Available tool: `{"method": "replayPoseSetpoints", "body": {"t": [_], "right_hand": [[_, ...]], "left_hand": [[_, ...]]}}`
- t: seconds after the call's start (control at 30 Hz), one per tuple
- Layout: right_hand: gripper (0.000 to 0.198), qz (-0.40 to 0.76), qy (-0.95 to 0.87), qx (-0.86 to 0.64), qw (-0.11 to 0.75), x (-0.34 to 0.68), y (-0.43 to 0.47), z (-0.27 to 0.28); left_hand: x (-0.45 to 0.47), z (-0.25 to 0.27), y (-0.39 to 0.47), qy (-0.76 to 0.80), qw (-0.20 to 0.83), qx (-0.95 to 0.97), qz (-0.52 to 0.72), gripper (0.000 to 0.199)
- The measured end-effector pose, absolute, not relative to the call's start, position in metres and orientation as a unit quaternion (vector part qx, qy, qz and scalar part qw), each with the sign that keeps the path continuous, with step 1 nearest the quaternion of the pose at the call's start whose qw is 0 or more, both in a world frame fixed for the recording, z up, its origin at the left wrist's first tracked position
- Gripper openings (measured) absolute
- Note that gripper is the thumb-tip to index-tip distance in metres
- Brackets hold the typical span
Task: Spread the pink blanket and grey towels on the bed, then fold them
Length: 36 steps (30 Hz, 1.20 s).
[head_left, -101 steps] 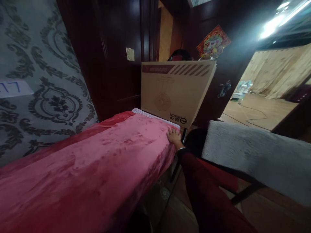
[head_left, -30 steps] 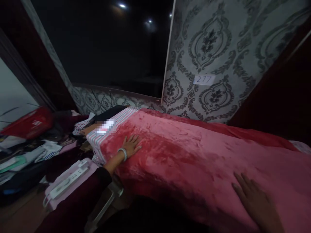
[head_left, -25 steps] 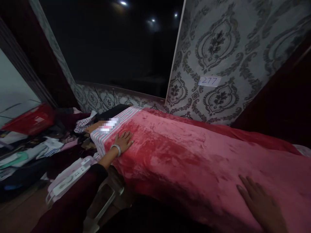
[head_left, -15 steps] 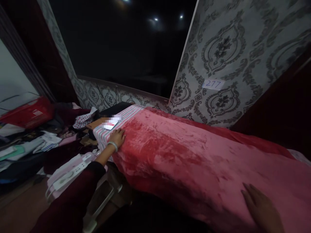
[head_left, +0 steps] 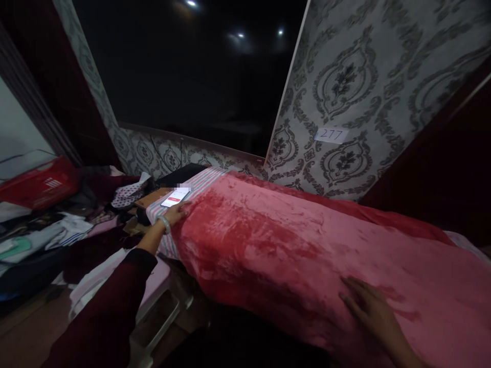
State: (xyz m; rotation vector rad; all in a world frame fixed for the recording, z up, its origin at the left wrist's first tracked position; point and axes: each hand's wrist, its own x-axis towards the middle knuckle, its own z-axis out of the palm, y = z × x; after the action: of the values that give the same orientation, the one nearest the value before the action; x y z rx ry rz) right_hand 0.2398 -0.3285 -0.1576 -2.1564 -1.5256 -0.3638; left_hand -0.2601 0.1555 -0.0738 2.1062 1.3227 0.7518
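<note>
A red and pink plush blanket (head_left: 268, 235) lies spread over a long low surface, its front side hanging down. My left hand (head_left: 175, 214) rests at the blanket's left end with the fingers stretched out, a pale bangle on its wrist. Just beyond those fingers lies a phone (head_left: 175, 198) with a lit screen, on a striped cloth (head_left: 203, 179) that shows past the blanket's edge. Over the right part of the blanket my right hand (head_left: 370, 306) lies with fingers extended and apart, holding nothing.
A large dark television (head_left: 192, 76) hangs on the patterned wall, with a paper marked 277 (head_left: 331, 135) to its right. At left are heaped clothes (head_left: 72, 227) and a red bag (head_left: 42, 181). A white plastic stool (head_left: 169, 306) stands below my left arm.
My right hand has slid left across the blanket. My left hand has shifted slightly left and down, nearer the blanket's end. The view has turned a little.
</note>
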Motion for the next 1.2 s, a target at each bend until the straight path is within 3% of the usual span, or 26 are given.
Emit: {"method": "replayPoseSetpoints", "body": {"t": [0.23, 0.43, 0.8, 1.03, 1.2], "right_hand": [[0.043, -0.091, -0.562, -0.791, 0.226, 0.211, -0.307, -0.133], [0.041, -0.072, -0.552, -0.809, 0.189, 0.2, -0.304, -0.124], [0.037, -0.115, -0.482, -0.838, 0.226, 0.197, -0.311, -0.12], [0.042, -0.111, -0.412, -0.88, 0.208, 0.193, -0.318, -0.091], [0.041, -0.078, -0.405, -0.887, 0.207, 0.194, -0.317, -0.083]], "left_hand": [[-0.266, -0.072, 0.167, 0.428, 0.374, 0.78, 0.261, 0.06], [-0.262, -0.068, 0.164, 0.42, 0.41, 0.77, 0.249, 0.064], [-0.271, -0.054, 0.152, 0.407, 0.446, 0.758, 0.245, 0.063], [-0.266, -0.035, 0.141, 0.372, 0.466, 0.749, 0.291, 0.048], [-0.265, -0.045, 0.139, 0.409, 0.448, 0.749, 0.267, 0.027]]}}
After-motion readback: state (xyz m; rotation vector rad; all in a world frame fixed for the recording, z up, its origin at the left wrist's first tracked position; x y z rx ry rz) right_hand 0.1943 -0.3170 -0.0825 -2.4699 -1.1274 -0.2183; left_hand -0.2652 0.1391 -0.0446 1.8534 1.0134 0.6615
